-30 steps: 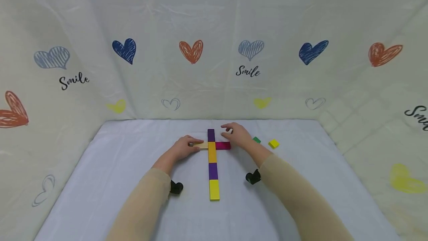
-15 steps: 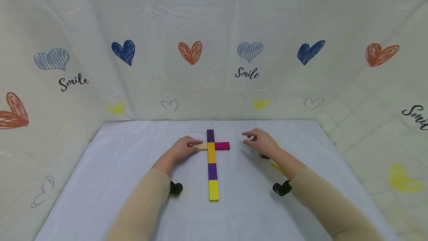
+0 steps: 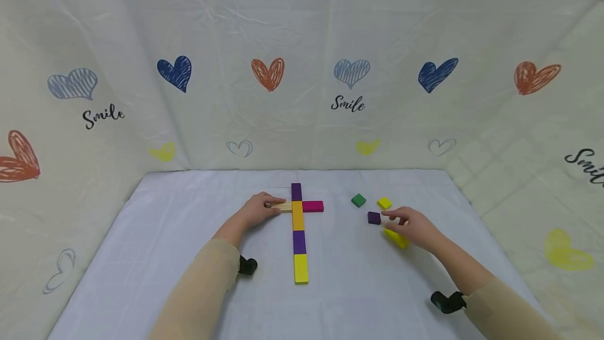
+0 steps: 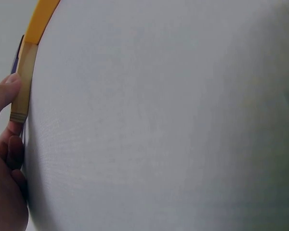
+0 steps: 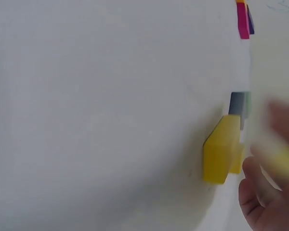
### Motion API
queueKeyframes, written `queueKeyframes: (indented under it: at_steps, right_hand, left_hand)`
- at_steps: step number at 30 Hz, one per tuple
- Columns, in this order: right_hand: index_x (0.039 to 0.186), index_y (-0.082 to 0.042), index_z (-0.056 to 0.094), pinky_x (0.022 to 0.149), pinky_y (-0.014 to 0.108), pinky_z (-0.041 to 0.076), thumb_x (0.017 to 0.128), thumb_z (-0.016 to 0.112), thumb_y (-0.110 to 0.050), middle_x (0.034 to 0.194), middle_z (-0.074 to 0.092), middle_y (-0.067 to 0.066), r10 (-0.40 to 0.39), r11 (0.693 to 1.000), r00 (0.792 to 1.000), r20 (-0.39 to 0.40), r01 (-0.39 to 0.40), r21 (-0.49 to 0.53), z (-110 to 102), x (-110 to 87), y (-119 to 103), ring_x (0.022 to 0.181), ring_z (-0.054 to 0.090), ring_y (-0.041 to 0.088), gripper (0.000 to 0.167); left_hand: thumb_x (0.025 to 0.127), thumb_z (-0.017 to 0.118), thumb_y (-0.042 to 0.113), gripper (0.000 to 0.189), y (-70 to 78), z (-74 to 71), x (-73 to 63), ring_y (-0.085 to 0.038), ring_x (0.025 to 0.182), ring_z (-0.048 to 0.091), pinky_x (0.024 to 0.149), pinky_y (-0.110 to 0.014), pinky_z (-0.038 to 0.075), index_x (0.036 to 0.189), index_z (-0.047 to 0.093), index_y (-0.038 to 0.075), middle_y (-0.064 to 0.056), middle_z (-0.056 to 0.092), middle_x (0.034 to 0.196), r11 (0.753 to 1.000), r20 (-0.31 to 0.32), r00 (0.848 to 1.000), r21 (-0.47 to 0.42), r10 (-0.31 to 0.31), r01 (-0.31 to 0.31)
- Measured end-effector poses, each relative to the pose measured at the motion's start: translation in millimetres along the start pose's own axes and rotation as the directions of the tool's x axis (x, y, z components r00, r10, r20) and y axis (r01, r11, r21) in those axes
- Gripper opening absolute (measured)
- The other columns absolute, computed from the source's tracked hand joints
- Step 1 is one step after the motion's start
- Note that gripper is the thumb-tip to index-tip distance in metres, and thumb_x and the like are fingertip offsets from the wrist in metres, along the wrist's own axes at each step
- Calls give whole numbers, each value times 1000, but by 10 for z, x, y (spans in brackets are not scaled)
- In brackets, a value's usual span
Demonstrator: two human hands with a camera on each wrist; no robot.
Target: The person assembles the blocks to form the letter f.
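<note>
On the white cloth, flat blocks form a cross: a purple block (image 3: 296,191) at the top, then an orange block (image 3: 298,216), a second purple block (image 3: 299,242) and a yellow block (image 3: 301,269). A magenta block (image 3: 313,206) makes the right arm, and a plain wooden block (image 3: 284,206) the left. My left hand (image 3: 259,209) holds the wooden block by its outer end, thumb and finger on opposite sides. My right hand (image 3: 415,227) hovers over loose blocks, fingers partly bent; a long yellow block (image 3: 396,238) lies partly hidden beneath it, and a dark purple block (image 3: 374,218) sits by its fingertips.
A green block (image 3: 358,200) and a small yellow block (image 3: 384,203) lie beyond my right hand. Behind the table hangs a pale curtain (image 3: 302,119) printed with hearts. Black wrist cameras (image 3: 447,302) sit at both cuffs.
My right hand has moved right and nearer from beside the magenta block, over to the loose blocks. The left hand stays on the wooden block.
</note>
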State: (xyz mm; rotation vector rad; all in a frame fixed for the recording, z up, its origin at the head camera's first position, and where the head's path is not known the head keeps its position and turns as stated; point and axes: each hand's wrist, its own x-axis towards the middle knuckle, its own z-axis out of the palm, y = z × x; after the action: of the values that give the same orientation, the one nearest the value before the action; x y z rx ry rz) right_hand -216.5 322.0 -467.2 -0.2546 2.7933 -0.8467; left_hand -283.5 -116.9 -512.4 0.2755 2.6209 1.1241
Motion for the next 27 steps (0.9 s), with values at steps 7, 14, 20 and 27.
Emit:
queueKeyframes:
  at_steps: [7,14,20,27]
  right_hand:
    - [133,-9,63,65,32,47,92,71,-31,113,61,10,61,998,998,13,-61,10,-20,-165,132,88,52,23,47]
    - [136,-7,60,66,33,46,89,74,-36,113,61,11,114,993,991,67,-114,-1,-15,-199,196,88,51,23,57]
    - [138,-8,59,67,32,47,91,71,-35,109,61,9,135,991,986,94,-136,1,18,-179,214,86,52,22,55]
    - [138,-7,59,66,32,47,93,71,-30,103,58,7,121,992,987,110,-122,4,33,-122,217,83,52,21,52]
  left_hand:
    - [95,68,28,31,-26,-8,9,-24,107,52,98,-45,44,125,70,36,-3,57,124,1000,3,1000,4,1,-1]
    - [95,68,29,31,-17,-10,8,-24,110,52,100,-46,43,125,70,37,-3,57,126,1000,11,1000,12,5,-5]
    - [95,68,29,31,-7,-16,6,-24,110,52,100,-45,44,125,70,37,-3,57,127,1000,7,1000,10,-9,9]
    - [95,68,31,31,-36,4,25,-24,109,52,99,-45,44,124,70,39,-2,57,126,1000,6,1000,15,-8,8]
